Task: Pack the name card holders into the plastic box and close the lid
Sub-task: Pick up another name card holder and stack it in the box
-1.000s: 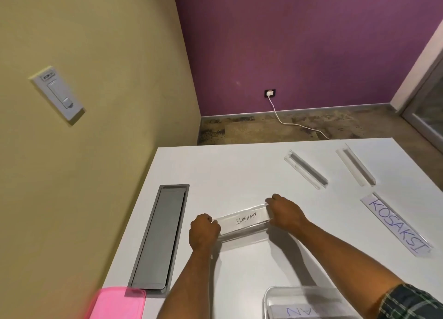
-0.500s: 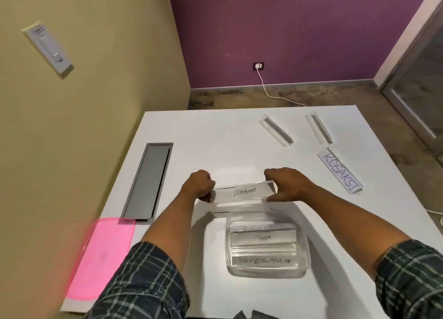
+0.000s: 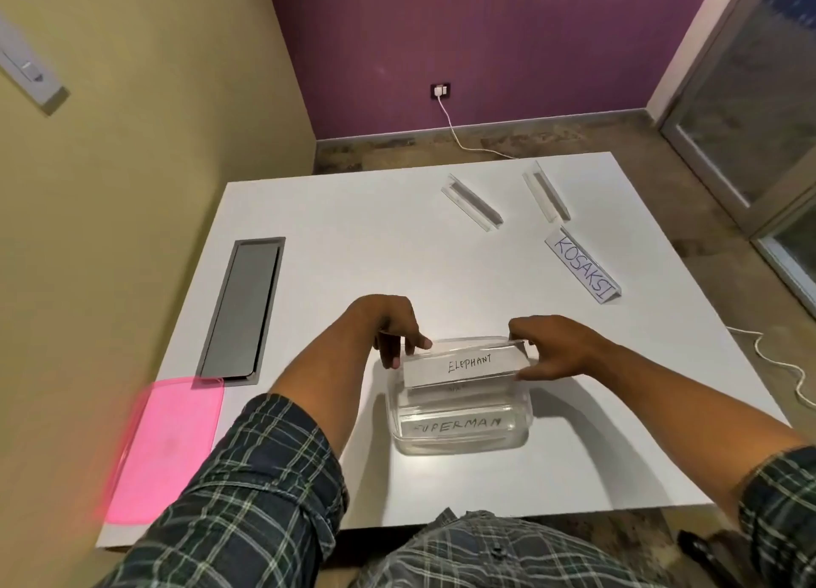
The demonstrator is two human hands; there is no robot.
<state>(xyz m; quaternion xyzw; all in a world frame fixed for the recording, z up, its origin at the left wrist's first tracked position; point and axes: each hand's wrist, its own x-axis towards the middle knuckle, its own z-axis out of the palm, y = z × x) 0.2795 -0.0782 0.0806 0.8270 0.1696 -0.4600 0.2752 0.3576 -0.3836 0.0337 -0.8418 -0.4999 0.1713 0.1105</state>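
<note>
**ELEPHANT holder held over the open box**

We see both hands at the ends of one name card holder. The left hand (image 3: 391, 331) pinches the left end of the ELEPHANT holder (image 3: 468, 364), fingertips curled over its top edge. The right hand (image 3: 554, 349) grasps the right end, fingers wrapped round it. The holder sits level, its card facing us, at the far rim of the plastic box (image 3: 459, 444); whether it touches the rim we cannot tell.

The box is clear and open, near the middle of the white surface (image 3: 353, 256). Inside, a SUPERMAN holder (image 3: 457, 426) lies along the near wall, with another holder half hidden behind it, its lettering unreadable.

Left of the box, the pink lid (image 3: 170, 446) lies flat at the near left edge of the surface, just beside a grey cable hatch (image 3: 243, 307).

Far right, the KOSAKSI holder (image 3: 583, 263) lies well apart from the box. Beyond it lie two clear holders, the left one (image 3: 472, 201) and the right one (image 3: 545, 197), both at an angle.
</note>
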